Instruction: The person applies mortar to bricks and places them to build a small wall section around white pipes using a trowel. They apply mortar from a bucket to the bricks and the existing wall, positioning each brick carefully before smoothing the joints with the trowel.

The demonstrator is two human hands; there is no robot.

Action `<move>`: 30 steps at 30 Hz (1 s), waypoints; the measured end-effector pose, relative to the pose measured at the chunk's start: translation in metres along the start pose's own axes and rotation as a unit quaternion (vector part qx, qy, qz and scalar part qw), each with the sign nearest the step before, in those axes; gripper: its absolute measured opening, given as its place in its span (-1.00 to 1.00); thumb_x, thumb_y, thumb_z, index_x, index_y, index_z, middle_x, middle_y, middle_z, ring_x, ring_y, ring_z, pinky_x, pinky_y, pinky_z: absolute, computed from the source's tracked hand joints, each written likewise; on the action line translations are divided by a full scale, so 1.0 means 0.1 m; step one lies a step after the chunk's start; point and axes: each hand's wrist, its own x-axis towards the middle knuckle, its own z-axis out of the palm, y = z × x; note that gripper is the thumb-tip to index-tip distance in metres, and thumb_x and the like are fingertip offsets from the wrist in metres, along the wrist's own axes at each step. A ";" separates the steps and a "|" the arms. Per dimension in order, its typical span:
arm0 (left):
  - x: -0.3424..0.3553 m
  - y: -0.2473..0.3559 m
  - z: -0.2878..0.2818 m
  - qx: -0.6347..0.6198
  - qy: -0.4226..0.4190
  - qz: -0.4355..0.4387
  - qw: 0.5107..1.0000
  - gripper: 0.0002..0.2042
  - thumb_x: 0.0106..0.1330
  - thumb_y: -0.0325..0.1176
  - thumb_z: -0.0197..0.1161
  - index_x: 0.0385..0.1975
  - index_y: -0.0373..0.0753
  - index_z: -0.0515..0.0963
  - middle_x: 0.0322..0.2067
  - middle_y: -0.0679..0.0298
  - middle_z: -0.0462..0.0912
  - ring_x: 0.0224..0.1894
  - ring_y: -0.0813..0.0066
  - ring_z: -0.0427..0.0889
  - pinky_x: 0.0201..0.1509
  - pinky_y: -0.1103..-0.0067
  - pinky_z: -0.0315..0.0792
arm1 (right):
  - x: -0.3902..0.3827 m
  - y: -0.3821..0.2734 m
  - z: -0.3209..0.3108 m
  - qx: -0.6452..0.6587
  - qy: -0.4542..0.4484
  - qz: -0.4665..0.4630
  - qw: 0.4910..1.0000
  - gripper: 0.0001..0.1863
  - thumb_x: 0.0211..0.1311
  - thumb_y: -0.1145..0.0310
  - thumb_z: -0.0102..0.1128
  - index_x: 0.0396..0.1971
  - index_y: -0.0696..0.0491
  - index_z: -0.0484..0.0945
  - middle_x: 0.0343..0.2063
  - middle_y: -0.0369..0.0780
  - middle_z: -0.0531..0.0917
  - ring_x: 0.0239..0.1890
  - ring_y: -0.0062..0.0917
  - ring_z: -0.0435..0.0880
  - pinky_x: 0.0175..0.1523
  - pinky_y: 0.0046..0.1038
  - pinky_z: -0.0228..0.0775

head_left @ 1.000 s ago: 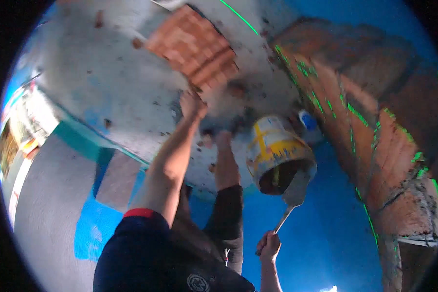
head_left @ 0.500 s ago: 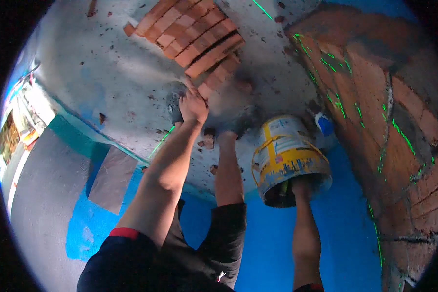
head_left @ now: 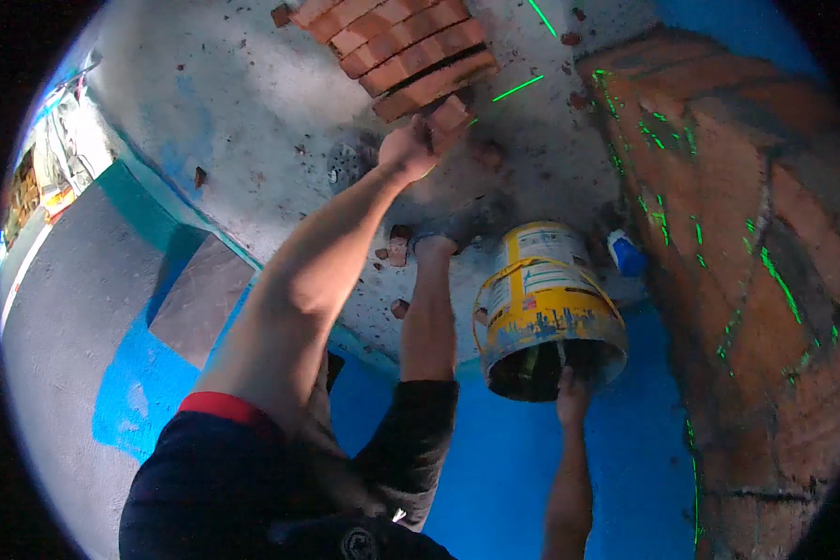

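Note:
My left hand is closed around the near end of a reddish brick. The brick tilts just in front of a stack of bricks. At the mouth of a yellow and white bucket, my right hand has its fingers closed. A thin, light strip shows above those fingers, running into the dark inside of the bucket. What it belongs to is hidden in shadow.
To the right rises a brick wall with mortar joints and green laser marks. A blue and white object lies between bucket and wall. Brick chunks litter the grey floor. My legs and dark shoes stand near the middle.
My left hand has moved right and taken the loose brick up from beside the stack. My right hand has come partly out of the bucket, with the thin strip now visible. The view has shifted slightly.

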 end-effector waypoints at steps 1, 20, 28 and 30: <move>-0.05 -0.02 -0.04 -0.052 0.032 0.050 0.997 -0.60 0.05 -0.33 0.16 -0.08 -0.34 0.41 -0.27 -0.08 0.61 -0.18 -0.05 0.58 -0.13 0.27 0.48 | -0.24 0.16 0.00 0.011 0.044 -0.014 0.999 -0.49 0.35 -0.03 -0.10 -0.63 0.09 0.42 -0.70 -0.18 0.45 -0.59 -0.38 0.38 -0.44 -0.20 0.15; -3.06 1.33 -3.20 -0.313 -0.383 0.147 0.857 -0.46 -0.34 -0.56 0.29 -0.15 -0.33 0.56 -0.27 0.20 0.65 -0.22 0.36 0.59 -0.10 0.47 0.44 | -3.47 -2.31 -1.39 0.472 0.224 -0.030 0.852 -0.53 0.40 0.10 -0.13 -0.68 0.07 0.30 -0.74 -0.36 0.33 -0.68 -0.72 0.23 -0.60 -0.58 0.03; -3.90 2.06 -4.24 -0.368 -0.504 0.258 0.738 -0.28 -0.63 -0.65 0.35 -0.15 -0.35 0.53 -0.22 0.37 0.61 -0.13 0.51 0.52 0.01 0.54 0.40 | -4.09 -3.21 -2.48 0.494 0.281 -0.268 0.778 -0.52 0.28 0.05 0.02 -0.72 0.07 0.36 -0.79 -0.35 0.35 -0.71 -0.72 0.27 -0.61 -0.56 0.02; -4.16 2.22 -4.45 -0.361 -0.475 0.288 0.749 -0.28 -0.63 -0.65 0.35 -0.15 -0.35 0.53 -0.23 0.37 0.61 -0.13 0.51 0.52 0.01 0.55 0.39 | -4.19 -3.30 -2.64 0.511 0.318 -0.306 0.738 -0.55 0.25 0.08 0.07 -0.71 0.09 0.38 -0.78 -0.33 0.36 -0.69 -0.71 0.29 -0.60 -0.55 0.04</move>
